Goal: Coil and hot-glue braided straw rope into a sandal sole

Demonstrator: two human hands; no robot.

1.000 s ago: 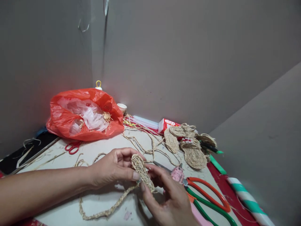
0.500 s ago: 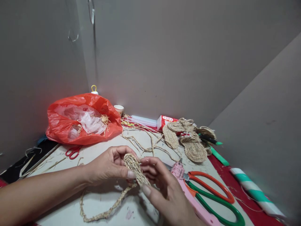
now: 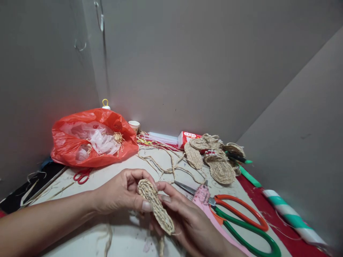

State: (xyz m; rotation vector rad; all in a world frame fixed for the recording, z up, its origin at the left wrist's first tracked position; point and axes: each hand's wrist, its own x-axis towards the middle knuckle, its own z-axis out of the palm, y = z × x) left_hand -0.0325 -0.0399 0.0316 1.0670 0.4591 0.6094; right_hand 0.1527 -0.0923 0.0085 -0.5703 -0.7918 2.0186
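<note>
Between my two hands is a small woven straw sole [image 3: 157, 205], long and narrow, made of coiled braid. My left hand [image 3: 128, 192] pinches its upper left edge, thumb on the face and fingers behind. On the other side my right hand [image 3: 184, 214] grips the right edge, its fingers partly hidden under the sole. Loose braided straw cord [image 3: 161, 246] hangs down below it. Just right of my right hand lie a pink glue gun [image 3: 202, 196] and large scissors [image 3: 241, 203] with orange and green handles.
A red plastic bag [image 3: 93, 137] with straw scraps stands at the back left, small red scissors [image 3: 82, 176] before it. Finished straw soles [image 3: 219, 167] are piled back right. Straw cords [image 3: 171, 164] cross the table. A paper cup [image 3: 134, 125] stands by the wall.
The sole has turned so that more of its face and its lower end show. My right thumb has moved up along its edge, and the loose cord has swung lower.
</note>
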